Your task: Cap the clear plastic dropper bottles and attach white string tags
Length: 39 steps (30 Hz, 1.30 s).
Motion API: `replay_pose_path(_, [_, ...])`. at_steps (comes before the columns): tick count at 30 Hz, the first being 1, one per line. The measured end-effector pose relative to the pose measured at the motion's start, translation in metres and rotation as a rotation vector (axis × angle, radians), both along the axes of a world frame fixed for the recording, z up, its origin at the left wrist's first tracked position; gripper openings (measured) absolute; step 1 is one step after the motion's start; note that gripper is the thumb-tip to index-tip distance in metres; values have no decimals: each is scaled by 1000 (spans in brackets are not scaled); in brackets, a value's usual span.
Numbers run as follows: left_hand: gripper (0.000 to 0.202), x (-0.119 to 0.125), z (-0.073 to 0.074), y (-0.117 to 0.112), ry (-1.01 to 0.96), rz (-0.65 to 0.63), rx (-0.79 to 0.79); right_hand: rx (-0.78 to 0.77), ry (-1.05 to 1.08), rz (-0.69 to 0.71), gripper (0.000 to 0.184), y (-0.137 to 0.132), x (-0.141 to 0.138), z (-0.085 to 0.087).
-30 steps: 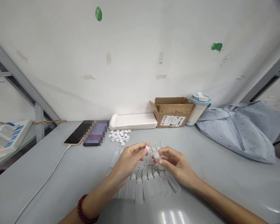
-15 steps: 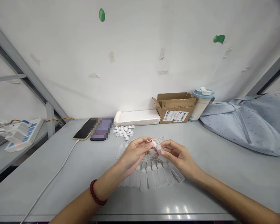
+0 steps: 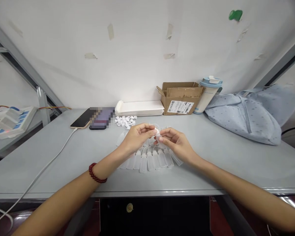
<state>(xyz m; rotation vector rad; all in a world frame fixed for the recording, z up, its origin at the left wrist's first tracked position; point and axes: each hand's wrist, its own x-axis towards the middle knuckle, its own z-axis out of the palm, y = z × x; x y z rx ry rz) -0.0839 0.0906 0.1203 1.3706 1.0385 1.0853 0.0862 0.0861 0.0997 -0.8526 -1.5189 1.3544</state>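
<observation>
Between my hands is a small translucent plastic bottle point(image 3: 159, 137) with a white top. My right hand point(image 3: 178, 144) is closed around its body. My left hand point(image 3: 137, 137) pinches the white cap point(image 3: 157, 130) at the bottle's neck; whether the cap is screwed down I cannot tell. Beneath and in front of my hands, several similar bottles point(image 3: 149, 161) lie fanned out on the grey table point(image 3: 83, 173), thin white loops at their necks. More bottles behind are partly hidden by my hands. A pile of loose white caps point(image 3: 125, 121) lies just beyond my left hand.
Two phones, one black-screened point(image 3: 80, 118) with a white cable point(image 3: 56, 157), lie at the back left. Along the wall stand a white stack point(image 3: 140, 108), an open cardboard box point(image 3: 182, 98) and a lidded cup point(image 3: 207, 96). A blue fabric bag point(image 3: 241, 114) rests at the right.
The camera view has tilted down, so the table's front edge and the dark area below it now show. My hands still hold the same bottle and cap, with the fingers slightly closer together.
</observation>
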Motion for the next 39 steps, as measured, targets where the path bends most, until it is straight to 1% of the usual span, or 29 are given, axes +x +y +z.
replay_pose_path(3, [17,0,4,-2,16,-18,53,-4,3,-4,27,0,1,1])
replay_pose_path(5, [15,0,8,-5,62,-18,71,24,-17,-12,25,0,2,1])
replay_pose_path(7, [14,-1,11,-7,112,-14,73,113,-80,-38,23,-1,4,0])
replay_pose_path(12, [15,-5,13,-6,147,-33,76,488,-378,-205,16,-2,7,1])
replay_pose_path(15, [17,-6,13,-6,143,-57,56,629,-426,-222,14,-2,7,2])
replay_pose_path(18, [18,-7,14,-7,144,-58,40,724,-447,-205,14,-2,8,1])
replay_pose_path(23, [21,-8,13,-6,122,-82,0,769,-485,-162,15,-1,10,-2])
replay_pose_path(25, [21,-8,12,-5,130,-89,-10,762,-497,-135,16,-1,11,-3])
replay_pose_path(27, [20,-8,13,-4,144,-89,-9,721,-477,-112,16,-1,11,-4])
replay_pose_path(29, [19,-7,13,-4,149,-80,1,618,-434,-95,17,-1,10,-4])
replay_pose_path(34, [17,-6,14,-8,163,-79,54,281,-284,-22,20,-1,7,0])
replay_pose_path(37, [16,-6,14,-10,165,-98,87,144,-188,29,22,0,7,2])
replay_pose_path(39, [16,-7,14,-10,177,-102,101,96,-151,51,22,1,7,3])
